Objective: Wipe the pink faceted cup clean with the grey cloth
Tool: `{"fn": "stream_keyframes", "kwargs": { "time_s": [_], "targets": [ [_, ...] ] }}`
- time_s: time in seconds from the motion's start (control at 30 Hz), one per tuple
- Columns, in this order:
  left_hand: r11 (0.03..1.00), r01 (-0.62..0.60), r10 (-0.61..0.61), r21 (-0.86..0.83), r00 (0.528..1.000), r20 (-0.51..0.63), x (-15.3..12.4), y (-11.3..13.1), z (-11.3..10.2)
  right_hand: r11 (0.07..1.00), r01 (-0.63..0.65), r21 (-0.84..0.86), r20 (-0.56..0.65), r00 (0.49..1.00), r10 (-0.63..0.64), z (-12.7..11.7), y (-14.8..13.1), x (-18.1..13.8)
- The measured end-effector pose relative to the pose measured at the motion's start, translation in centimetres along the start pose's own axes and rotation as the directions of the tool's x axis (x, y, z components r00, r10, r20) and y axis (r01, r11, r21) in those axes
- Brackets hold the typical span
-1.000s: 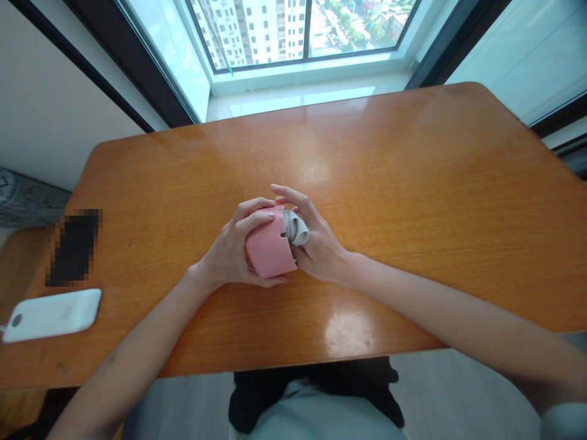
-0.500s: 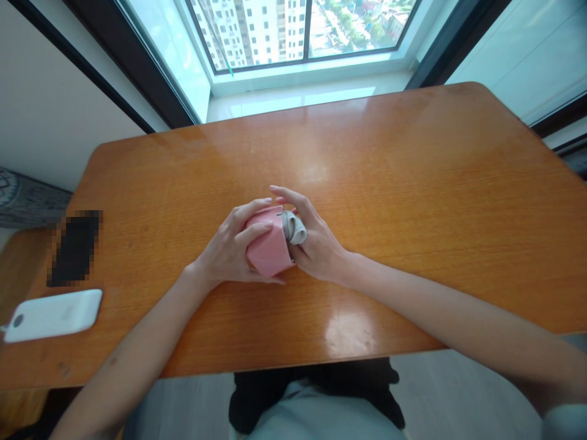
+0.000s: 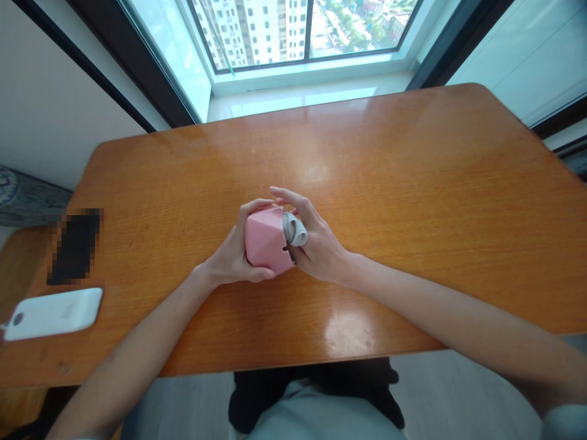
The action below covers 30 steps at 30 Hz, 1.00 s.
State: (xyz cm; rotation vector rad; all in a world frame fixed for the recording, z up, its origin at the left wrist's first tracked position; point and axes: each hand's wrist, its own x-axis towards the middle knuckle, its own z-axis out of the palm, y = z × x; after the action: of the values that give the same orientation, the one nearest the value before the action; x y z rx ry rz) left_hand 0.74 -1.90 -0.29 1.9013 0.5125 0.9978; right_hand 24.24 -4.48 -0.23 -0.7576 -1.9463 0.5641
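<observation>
A pink faceted container (image 3: 266, 238) is tipped on its side above the wooden table, its open end facing right. My left hand (image 3: 236, 250) grips its closed end, fingers over the far side and thumb along the near side. A rolled grey-white piece, apparently cloth (image 3: 295, 230), pokes out of the open end. My right hand (image 3: 318, 244) is closed about this roll, which lies between thumb and index finger, right against the container's rim. The right fingertips reach past the far side of the opening; what they touch inside is hidden.
The wooden table (image 3: 389, 183) extends to a window (image 3: 302, 30) at the back. On its left side lie a white phone-like device (image 3: 55, 313) with a cable and a blurred-out dark rectangle (image 3: 76, 247). The table's front edge runs just before my lap.
My left hand's fingers have slid off the container's top face to its far side, and the thumb now shows on the near side. My right hand has barely moved.
</observation>
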Motion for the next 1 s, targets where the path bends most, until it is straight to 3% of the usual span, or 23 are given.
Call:
{"fn": "stream_keyframes", "kwargs": {
  "time_s": [0.13,0.27,0.4,0.5,0.63,0.7,0.77,0.87,1.0],
  "targets": [
    [0.935,-0.225,0.238,0.273,0.971,-0.017,0.2,-0.4,-0.6,1.0,0.009,-0.018,-0.019,1.0,-0.009,0.2,0.3,0.0],
    [0.826,-0.284,0.298,0.487,0.953,0.051,0.2,-0.4,-1.1,1.0,-0.001,-0.022,-0.031,1.0,0.0,0.4,0.4,0.0],
    [0.906,-0.226,0.237,0.359,0.971,0.015,0.4,0.0,-0.8,0.999,0.025,-0.023,-0.038,0.999,-0.026,0.3,0.3,0.0],
    [0.986,-0.082,0.083,0.145,0.997,-0.001,0.2,0.3,-0.4,1.0,0.016,-0.016,-0.021,1.0,-0.017,0.2,0.1,0.0],
    [0.995,0.09,-0.09,-0.043,0.996,0.02,-0.2,0.2,0.1,1.0,0.009,-0.029,-0.018,1.0,-0.01,0.1,0.0,0.1],
    [0.999,0.045,-0.046,-0.026,0.999,-0.024,-0.2,-0.1,0.1,0.998,0.04,-0.041,-0.027,0.999,-0.041,0.1,0.1,0.2],
    [0.995,-0.069,0.074,0.073,0.995,-0.063,-0.2,-0.5,-0.2,0.998,0.05,-0.044,-0.03,0.998,-0.051,0.1,0.2,0.2],
    [0.934,-0.219,0.234,0.282,0.972,-0.019,0.0,-0.7,-0.7,0.999,0.021,-0.044,-0.033,0.999,-0.022,0.2,0.2,0.2],
    [0.895,-0.241,0.247,0.375,0.969,0.032,0.3,-0.4,-0.8,0.999,0.01,-0.034,-0.039,0.999,-0.011,0.2,0.1,0.1]
  ]
}}
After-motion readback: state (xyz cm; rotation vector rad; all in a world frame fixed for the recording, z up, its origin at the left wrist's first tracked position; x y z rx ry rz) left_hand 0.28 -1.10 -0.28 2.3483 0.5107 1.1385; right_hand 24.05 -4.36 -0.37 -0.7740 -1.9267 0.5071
